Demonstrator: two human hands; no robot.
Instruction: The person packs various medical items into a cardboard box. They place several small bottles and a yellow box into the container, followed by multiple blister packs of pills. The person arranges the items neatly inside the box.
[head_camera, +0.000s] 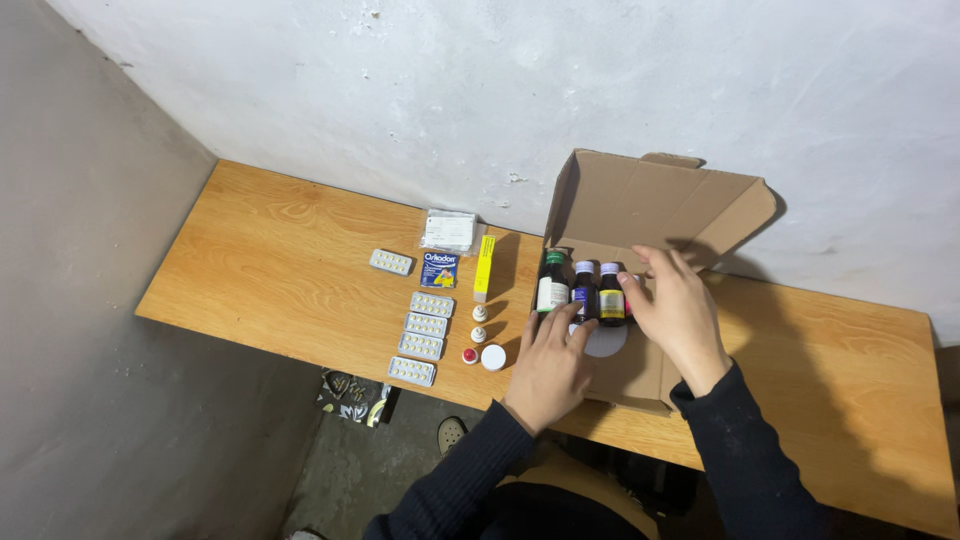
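Left hand (548, 362) and right hand (678, 312) flank three bottles (583, 290) inside the cardboard box (640, 200).

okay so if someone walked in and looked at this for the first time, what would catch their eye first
Probably the open cardboard box against the white wall, with three small dark bottles standing in a row inside it and the left hand and right hand reaching in around them. Next, the neat column of blister packs laid out on the wooden table to the box's left.

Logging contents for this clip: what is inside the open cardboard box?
Inside the cardboard box stand three dark bottles and a white round lid. The right hand covers whatever lies further right.
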